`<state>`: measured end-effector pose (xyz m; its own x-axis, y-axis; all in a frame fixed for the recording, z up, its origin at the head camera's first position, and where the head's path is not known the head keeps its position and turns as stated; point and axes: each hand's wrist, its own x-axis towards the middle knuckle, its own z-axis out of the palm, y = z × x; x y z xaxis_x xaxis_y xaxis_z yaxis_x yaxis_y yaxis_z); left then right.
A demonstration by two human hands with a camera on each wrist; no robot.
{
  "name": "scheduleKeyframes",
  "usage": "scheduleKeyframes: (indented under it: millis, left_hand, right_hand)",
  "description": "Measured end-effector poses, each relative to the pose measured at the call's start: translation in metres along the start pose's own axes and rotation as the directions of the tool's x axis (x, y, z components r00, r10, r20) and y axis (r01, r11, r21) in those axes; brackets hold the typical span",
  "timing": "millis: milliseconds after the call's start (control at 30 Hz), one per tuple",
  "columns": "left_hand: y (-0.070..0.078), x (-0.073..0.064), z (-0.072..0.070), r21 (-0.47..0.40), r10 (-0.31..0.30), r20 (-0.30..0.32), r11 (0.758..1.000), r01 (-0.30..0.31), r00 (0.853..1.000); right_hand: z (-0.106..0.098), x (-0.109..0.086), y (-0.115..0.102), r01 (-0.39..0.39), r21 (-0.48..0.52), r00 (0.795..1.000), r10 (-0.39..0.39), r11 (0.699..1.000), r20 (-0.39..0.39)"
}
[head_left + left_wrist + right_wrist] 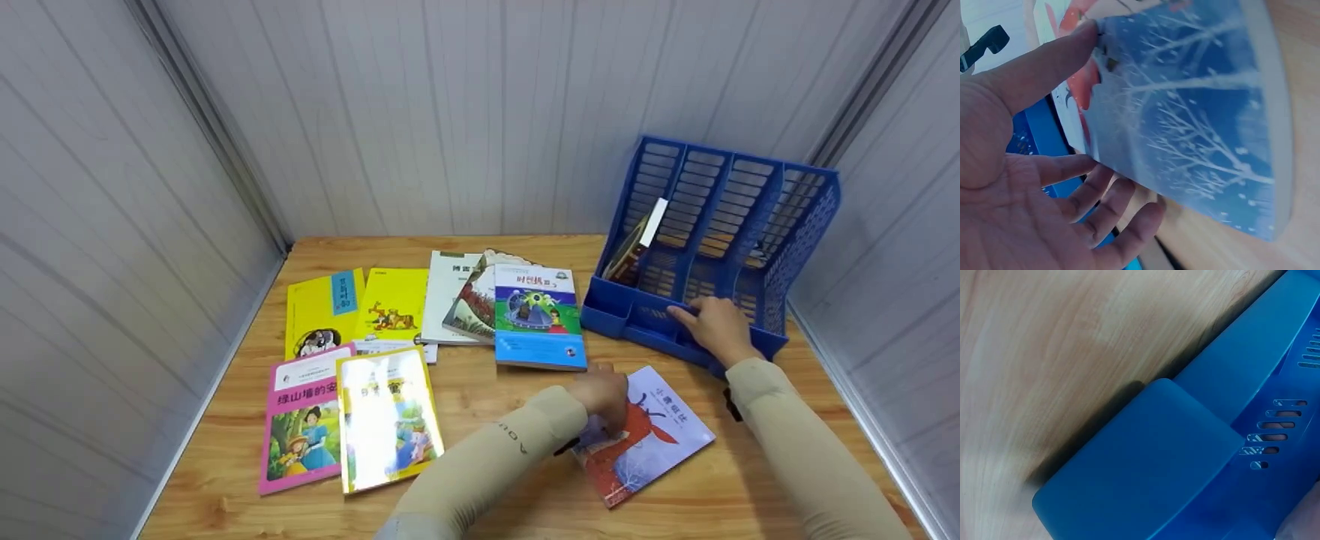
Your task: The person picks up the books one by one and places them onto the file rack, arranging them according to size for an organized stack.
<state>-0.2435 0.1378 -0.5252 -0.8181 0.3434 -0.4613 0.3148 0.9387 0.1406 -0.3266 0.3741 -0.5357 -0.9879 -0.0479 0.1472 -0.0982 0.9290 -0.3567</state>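
My left hand (602,399) holds a picture book (660,439) with a red deer on a pale lilac cover, low over the wooden table. In the left wrist view, the thumb lies on the snowy-tree cover of this picture book (1202,118), and the fingers are curled at its edge. At the right, my right hand (718,328) grips the front wall of a blue file rack (645,324). Through slots of the blue file rack (1145,461), bits of the fingers show in the right wrist view. One book (637,244) leans in the rack's leftmost compartment.
Left of the rack lies a blue-and-green book (538,319), overlapping a white book (444,300) and others. Two yellow books (322,304) lie further left. Nearer are a pink-edged book (304,427) and a glossy yellow-edged book (390,420). Walls (450,120) enclose the table.
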Motion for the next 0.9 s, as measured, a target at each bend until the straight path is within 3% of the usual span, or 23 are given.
scheduleKeyframes:
  millis: [167, 300, 400, 567, 767, 900]
  left_hand:
    - [0.005, -0.005, 0.002, 0.108, 0.007, 0.012, 0.994, -0.008, 1.0]
    - [0.009, -0.008, 0.005, 0.14, -0.023, 0.011, 0.99, 0.022, 1.0]
    - [0.006, -0.009, 0.007, 0.139, 0.008, -0.016, 0.99, -0.006, 1.0]
    - [-0.002, -0.006, 0.011, 0.055, 0.085, -0.046, 0.995, -0.083, 0.995]
    - [-0.008, -0.003, 0.015, -0.03, 0.081, -0.082, 0.996, -0.084, 0.993]
    - [-0.018, -0.002, 0.013, -0.073, 0.141, -0.131, 0.986, -0.152, 0.981]
  right_hand:
    - [0.001, 0.0, -0.001, 0.001, 0.008, 1.0, -0.001, 1.0, 0.0]
    - [0.001, 0.0, -0.001, -0.011, 0.005, 1.0, 0.011, 1.0, -0.003]
    - [0.001, -0.001, -0.001, -0.019, 0.003, 1.0, 0.019, 1.0, 0.001]
    - [0.001, -0.001, 0.0, -0.021, 0.0, 1.0, 0.021, 1.0, 0.006]
    - [0.003, 0.0, 0.001, -0.01, -0.003, 1.0, 0.01, 1.0, 0.001]
    - [0.003, 0.0, 0.002, 0.003, -0.012, 1.0, -0.003, 1.0, -0.003]
